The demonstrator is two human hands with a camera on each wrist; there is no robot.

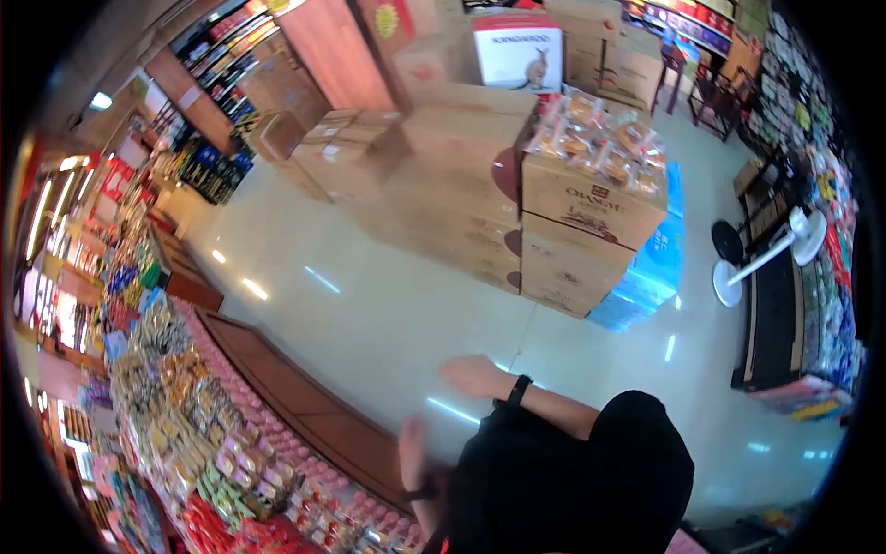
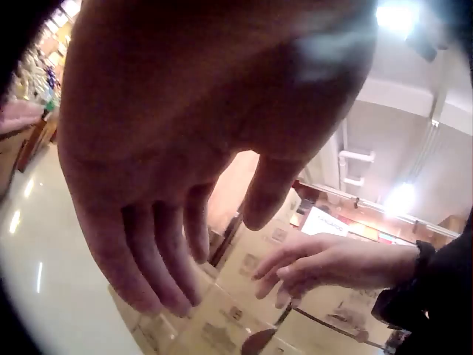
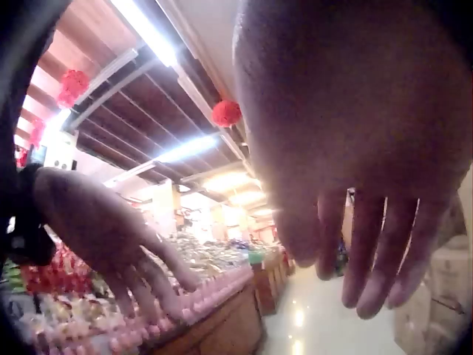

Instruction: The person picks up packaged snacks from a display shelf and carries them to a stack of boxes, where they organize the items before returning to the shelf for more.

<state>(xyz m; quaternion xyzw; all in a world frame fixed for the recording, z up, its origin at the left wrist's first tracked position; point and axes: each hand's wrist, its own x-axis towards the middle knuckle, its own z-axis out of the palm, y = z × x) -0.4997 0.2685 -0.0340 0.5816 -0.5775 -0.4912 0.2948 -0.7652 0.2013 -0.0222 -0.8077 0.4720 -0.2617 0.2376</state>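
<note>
Both hands are in the air and hold nothing. In the head view the left hand [image 1: 413, 452] is beside the edge of a long counter of packaged goods [image 1: 175, 397]. The right hand [image 1: 478, 377], with a dark band at its wrist, is over the pale shiny floor. Up close in the left wrist view, the left hand [image 2: 199, 126] hangs with relaxed, slightly bent fingers, and the right hand [image 2: 332, 262] is behind it. The right wrist view shows the right hand [image 3: 362, 163] with fingers extended downward and the left hand [image 3: 111, 229] at the left, fingers loose.
Stacked cartons [image 1: 577, 263] stand ahead, bagged items [image 1: 600, 138] on top and blue packs [image 1: 646, 277] beside them. A white box [image 1: 517, 55] sits farther back. A white fan [image 1: 771, 258] stands at the right near dark shelving. The counter's wooden side [image 1: 305, 406] runs along the left.
</note>
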